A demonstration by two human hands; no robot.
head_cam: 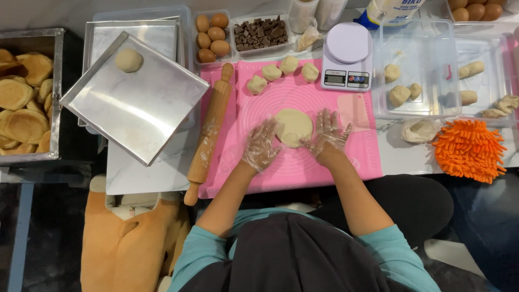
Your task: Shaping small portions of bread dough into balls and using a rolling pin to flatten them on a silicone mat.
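A flattened round of pale dough (293,127) lies on a pink silicone mat (303,162). My left hand (260,145), in a clear plastic glove, rests flat on the mat with its fingers touching the round's left edge. At the round's right edge my right hand (328,131), also gloved, is spread with its fingertips on the dough. Neither hand grips anything. Three dough balls (288,66) sit at the mat's far edge.
A wooden rolling pin (210,131) lies left of the mat. A tilted metal tray (135,97) holds one dough ball. Behind are eggs (211,37), chocolate pieces (261,32), a white scale (346,57) and clear tubs with dough (413,70). An orange mitt (470,148) lies right; baked buns (24,103) left.
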